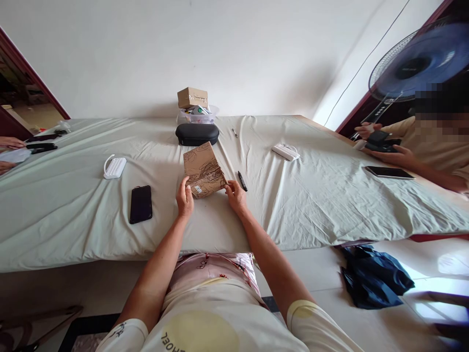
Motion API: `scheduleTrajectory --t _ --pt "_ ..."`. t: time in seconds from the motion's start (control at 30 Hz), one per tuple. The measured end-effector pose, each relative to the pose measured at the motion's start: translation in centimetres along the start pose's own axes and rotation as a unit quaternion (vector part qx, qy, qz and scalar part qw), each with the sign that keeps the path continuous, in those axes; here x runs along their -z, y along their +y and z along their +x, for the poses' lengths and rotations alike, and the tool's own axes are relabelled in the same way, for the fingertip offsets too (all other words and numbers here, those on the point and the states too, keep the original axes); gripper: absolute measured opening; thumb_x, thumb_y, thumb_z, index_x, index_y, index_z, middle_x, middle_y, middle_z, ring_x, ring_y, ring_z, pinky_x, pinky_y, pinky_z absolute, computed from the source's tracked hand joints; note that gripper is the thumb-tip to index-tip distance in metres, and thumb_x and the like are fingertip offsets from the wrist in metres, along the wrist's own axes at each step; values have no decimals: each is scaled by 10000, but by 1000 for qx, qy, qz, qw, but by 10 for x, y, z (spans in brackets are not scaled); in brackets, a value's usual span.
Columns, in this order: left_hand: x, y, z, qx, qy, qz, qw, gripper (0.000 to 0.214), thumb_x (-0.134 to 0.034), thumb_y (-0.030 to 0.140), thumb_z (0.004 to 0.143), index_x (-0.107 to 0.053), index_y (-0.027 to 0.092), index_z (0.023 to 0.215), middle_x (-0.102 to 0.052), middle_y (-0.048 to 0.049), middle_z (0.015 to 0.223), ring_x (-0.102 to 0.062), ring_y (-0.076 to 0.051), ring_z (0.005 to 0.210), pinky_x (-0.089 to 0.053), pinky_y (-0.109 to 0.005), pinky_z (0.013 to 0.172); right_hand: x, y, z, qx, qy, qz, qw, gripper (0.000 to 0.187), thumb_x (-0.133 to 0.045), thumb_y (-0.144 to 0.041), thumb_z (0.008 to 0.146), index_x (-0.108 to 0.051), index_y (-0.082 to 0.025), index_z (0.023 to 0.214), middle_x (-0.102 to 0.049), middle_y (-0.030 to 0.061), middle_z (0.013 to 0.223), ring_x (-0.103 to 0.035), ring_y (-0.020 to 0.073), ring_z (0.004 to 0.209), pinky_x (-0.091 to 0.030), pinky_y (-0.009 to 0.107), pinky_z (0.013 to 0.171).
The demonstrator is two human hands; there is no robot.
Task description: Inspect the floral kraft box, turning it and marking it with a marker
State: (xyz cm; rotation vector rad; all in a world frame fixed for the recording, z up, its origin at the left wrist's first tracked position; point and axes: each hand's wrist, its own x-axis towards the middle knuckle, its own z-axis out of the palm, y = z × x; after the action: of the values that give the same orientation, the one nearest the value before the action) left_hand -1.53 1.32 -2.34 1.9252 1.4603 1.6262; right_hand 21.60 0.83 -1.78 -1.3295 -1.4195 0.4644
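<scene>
Between my two hands is a brown cardboard box (205, 164) covered in black scribbled lines, with a small white label low on its near side. My left hand (185, 198) grips its left edge, thumb toward the near side. At the right near corner, the fingers of my right hand (235, 194) are closed on the cardboard. The box is tilted above the cloth, and whether its lower edge touches the table cannot be made out. Just right of my right hand lies a black marker (242, 181). Behind the box sits a black zip case (197, 134).
A green-grey cloth covers the table (322, 205). On it lie a black phone (141, 204), two white power banks (115, 167) and a pen (235, 132). A plastic tub (198, 117) carries a small carton (192, 97). Other people's hands work at both ends, near a fan (410, 68).
</scene>
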Motion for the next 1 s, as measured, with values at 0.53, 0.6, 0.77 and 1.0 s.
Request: scheduleTrajectory --t 0.53,0.6,0.77,1.0 --pt "-7 19 -5 24 -154 189 970 309 -543 465 998 -631 185 1093 -766 -126 937 -749 -263 908 -534 -310 772 -1 5 6 -32 46 97 994 381 -644 -551 829 -626 -210 1000 -715 49 934 -644 166 756 -554 308 704" --pt "-6 22 -5 16 -164 226 960 311 -529 473 1006 -642 186 1044 -761 -132 917 -741 -261 890 -501 -297 747 -1 2 4 -18 33 63 997 334 -635 -516 841 -639 -211 978 -726 55 944 -650 176 764 -542 306 691" --pt "-4 28 -2 29 -203 274 940 300 -509 446 1028 -683 205 986 -779 -132 951 -725 -242 879 -414 -279 697 1 0 1 16 -16 -47 999 195 -649 -396 844 -677 -222 928 -749 48 921 -669 205 819 -544 346 770" --pt "-2 27 4 96 -211 268 935 300 -494 397 1043 -670 221 874 -775 -74 844 -686 -205 764 -327 -273 647 -1 1 1 36 -55 -104 992 119 -698 -320 844 -704 -249 939 -757 36 879 -670 224 843 -545 368 818"
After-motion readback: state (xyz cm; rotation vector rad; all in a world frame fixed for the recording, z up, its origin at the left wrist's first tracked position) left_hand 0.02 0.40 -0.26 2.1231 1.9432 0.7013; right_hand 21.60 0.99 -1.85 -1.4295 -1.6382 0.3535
